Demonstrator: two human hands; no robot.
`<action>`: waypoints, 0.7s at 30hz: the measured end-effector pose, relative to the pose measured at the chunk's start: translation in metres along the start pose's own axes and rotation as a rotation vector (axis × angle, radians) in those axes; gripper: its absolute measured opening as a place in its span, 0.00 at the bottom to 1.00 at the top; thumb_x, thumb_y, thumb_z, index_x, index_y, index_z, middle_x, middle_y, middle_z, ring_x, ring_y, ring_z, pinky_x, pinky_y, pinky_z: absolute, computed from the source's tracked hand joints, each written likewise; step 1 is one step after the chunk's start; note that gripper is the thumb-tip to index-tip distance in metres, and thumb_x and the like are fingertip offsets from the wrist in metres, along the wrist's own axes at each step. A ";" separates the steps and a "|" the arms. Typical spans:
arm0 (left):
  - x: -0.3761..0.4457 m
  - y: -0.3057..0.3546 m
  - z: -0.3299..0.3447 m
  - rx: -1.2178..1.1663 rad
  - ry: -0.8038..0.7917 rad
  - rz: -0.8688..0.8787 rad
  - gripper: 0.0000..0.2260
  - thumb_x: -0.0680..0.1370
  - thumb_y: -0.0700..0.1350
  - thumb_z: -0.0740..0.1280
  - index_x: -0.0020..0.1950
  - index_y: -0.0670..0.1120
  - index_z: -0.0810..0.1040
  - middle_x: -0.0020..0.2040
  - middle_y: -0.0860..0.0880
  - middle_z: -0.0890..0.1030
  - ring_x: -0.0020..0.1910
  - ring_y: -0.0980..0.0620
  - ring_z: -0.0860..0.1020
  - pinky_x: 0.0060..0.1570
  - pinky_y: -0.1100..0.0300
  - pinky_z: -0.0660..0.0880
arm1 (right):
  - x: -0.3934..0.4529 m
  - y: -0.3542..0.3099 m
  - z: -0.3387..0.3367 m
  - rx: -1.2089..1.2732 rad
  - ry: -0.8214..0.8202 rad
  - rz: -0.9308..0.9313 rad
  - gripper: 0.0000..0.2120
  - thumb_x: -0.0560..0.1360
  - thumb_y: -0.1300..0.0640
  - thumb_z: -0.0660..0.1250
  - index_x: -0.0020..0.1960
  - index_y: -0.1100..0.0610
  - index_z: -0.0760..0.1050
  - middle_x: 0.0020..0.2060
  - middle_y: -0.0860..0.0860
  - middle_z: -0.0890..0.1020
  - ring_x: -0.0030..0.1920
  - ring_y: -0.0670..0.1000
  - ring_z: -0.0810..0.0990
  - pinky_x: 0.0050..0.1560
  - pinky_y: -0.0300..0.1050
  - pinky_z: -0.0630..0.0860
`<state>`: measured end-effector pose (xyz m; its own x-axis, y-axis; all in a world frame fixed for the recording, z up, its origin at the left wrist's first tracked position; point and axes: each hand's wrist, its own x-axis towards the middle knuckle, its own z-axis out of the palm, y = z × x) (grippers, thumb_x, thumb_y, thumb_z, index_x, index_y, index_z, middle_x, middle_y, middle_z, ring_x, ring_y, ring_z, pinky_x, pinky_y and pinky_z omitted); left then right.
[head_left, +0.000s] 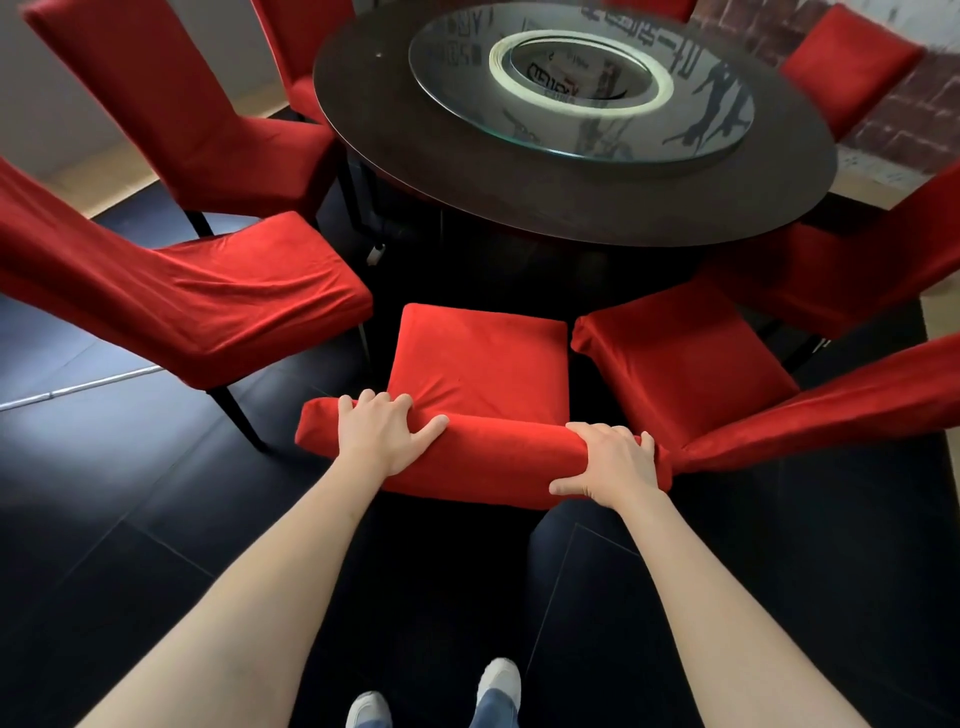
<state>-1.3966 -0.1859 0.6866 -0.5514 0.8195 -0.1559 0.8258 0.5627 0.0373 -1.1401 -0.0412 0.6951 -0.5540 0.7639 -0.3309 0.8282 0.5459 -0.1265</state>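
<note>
A red-covered chair (480, 358) stands right in front of me, its seat pointing at the round dark table (571, 208). Its backrest top (498, 457) lies nearest to me. My left hand (384, 436) grips the left part of that top edge, fingers curled over the far side. My right hand (610, 462) grips the right part, thumb on the near face. Both forearms reach straight forward from the bottom of the view.
More red chairs ring the table: one (208, 291) close on the left, one (685, 364) touching on the right, others further round. A glass turntable (582, 83) sits on the tabletop. The floor (156, 519) is dark tile; my feet (436, 696) show below.
</note>
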 end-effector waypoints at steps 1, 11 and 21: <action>0.000 0.000 0.000 -0.006 0.002 -0.004 0.37 0.69 0.73 0.41 0.54 0.50 0.78 0.48 0.49 0.80 0.53 0.47 0.74 0.59 0.47 0.64 | 0.000 0.000 0.000 -0.005 -0.001 0.000 0.44 0.62 0.29 0.70 0.73 0.43 0.62 0.66 0.46 0.73 0.69 0.52 0.67 0.71 0.63 0.54; -0.009 0.001 0.004 -0.014 0.049 -0.002 0.35 0.71 0.72 0.43 0.51 0.49 0.78 0.45 0.48 0.80 0.52 0.46 0.74 0.57 0.48 0.65 | -0.008 0.002 0.003 -0.010 0.032 -0.022 0.43 0.62 0.29 0.70 0.72 0.44 0.63 0.65 0.46 0.74 0.67 0.52 0.68 0.70 0.62 0.56; 0.005 0.005 0.001 0.002 0.036 -0.004 0.36 0.70 0.73 0.43 0.51 0.50 0.78 0.46 0.50 0.80 0.52 0.47 0.73 0.55 0.49 0.65 | 0.004 0.008 -0.005 0.017 0.035 -0.030 0.42 0.63 0.31 0.72 0.72 0.43 0.64 0.66 0.45 0.73 0.69 0.51 0.66 0.71 0.66 0.49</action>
<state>-1.3951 -0.1793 0.6854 -0.5588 0.8206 -0.1203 0.8237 0.5660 0.0346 -1.1361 -0.0323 0.6977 -0.5808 0.7590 -0.2944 0.8125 0.5630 -0.1514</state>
